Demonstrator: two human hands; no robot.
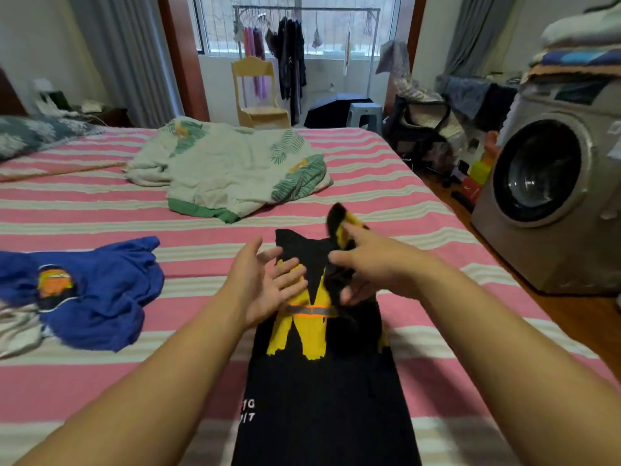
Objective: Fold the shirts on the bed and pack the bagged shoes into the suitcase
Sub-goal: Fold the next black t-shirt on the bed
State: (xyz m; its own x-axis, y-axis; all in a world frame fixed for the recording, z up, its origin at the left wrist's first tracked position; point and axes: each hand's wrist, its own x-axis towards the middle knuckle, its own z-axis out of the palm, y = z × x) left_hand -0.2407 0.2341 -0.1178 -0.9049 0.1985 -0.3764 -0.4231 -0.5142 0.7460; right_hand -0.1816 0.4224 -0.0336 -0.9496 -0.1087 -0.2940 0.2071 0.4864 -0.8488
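Black shirt (322, 381) w/ yellow print lay lengthwise on the pink-striped bed (100, 210), sides already folded in to a narrow strip, so the fold step looked abt halfway. Right hand (373, 270) had fingers curled round the bunched sleeve/shoulder cloth near the top, lifting it off the bed; left hand (258, 284) was spread flat, fingers straight, touching the shirt's upper left edge. Blue shirt (100, 290) sat crumpled, unfolded, well apart to the left. Next move prob calls for laying that sleeve flat inward, left hand pinning the body, then folding top to bottom. No suitcase or bagged shoes in view.
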